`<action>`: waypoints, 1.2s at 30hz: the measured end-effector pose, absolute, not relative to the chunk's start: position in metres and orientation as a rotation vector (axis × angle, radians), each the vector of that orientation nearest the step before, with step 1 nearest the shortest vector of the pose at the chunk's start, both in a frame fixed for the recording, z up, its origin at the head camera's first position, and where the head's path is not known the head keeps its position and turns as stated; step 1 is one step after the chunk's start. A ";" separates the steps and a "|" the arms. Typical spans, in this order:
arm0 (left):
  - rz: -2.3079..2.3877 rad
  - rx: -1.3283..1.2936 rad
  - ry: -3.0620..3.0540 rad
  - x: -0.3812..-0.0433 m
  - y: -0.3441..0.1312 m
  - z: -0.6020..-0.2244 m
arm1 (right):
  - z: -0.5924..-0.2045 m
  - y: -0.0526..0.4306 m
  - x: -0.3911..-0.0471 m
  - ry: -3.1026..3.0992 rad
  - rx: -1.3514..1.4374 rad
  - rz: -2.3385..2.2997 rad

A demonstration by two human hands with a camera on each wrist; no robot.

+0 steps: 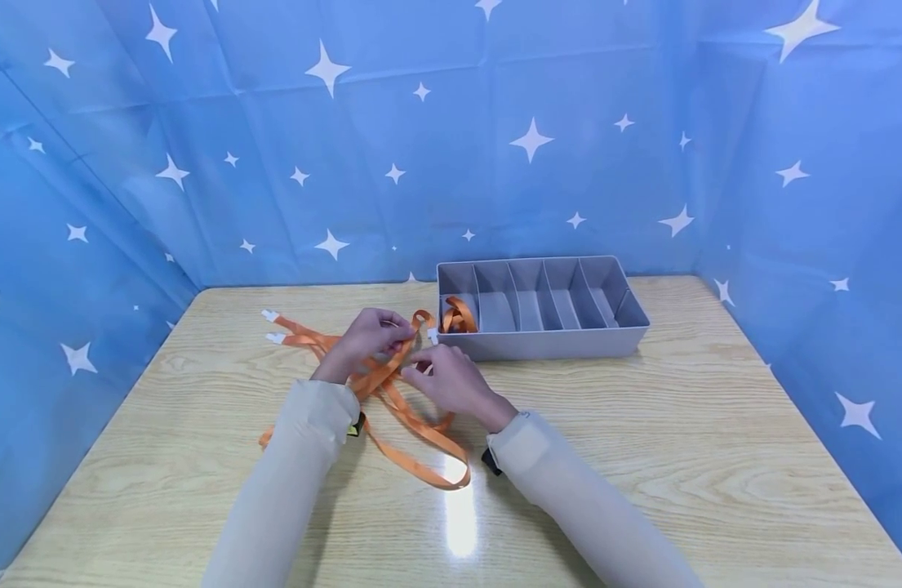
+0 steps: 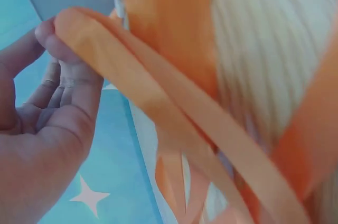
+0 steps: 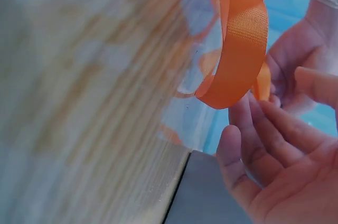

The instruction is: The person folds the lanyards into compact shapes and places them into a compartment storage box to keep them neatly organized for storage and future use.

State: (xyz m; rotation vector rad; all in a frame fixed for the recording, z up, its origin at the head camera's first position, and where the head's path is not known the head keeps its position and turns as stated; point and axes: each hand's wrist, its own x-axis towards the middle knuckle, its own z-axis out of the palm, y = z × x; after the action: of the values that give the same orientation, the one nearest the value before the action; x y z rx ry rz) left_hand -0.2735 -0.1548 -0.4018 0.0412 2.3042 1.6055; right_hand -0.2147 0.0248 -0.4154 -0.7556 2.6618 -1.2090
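Orange lanyards (image 1: pixel 419 467) lie loosely tangled on the table, their straps spreading under and between both hands. My left hand (image 1: pixel 370 339) pinches a folded lanyard strap (image 2: pixel 132 81) between thumb and fingertips, raising it above the pile. Close by on the right, my right hand (image 1: pixel 454 380) has its fingers loosely bent and thumb apart. In the right wrist view its fingertips come right up to a hanging loop of strap (image 3: pixel 243 49), with nothing gripped. White plastic clips (image 1: pixel 275 337) show at the strap ends on the left.
A grey divided box (image 1: pixel 539 346) stands at the back, just beyond the right hand. Its leftmost compartment holds a coiled orange lanyard (image 1: pixel 459 317). Behind the wooden table (image 1: pixel 686 425) hangs a blue curtain (image 1: pixel 451 163) with white stars.
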 end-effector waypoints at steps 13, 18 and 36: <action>1.751 0.032 2.169 -0.274 -0.146 -0.392 | -0.418 0.026 -0.218 2.557 -0.704 -1.360; 1.807 0.036 2.114 -0.273 -0.143 -0.387 | -0.418 0.027 -0.219 2.500 -0.681 -1.446; 1.990 0.078 1.983 -0.268 -0.133 -0.371 | -0.414 0.030 -0.220 2.290 -0.523 -1.811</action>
State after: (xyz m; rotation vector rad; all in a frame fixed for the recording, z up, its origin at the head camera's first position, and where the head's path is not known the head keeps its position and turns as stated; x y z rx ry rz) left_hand -0.2684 -0.1328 -0.3706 0.0776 1.9834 1.9901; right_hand -0.2200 0.0297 -0.4141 -0.5225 2.2899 -1.8111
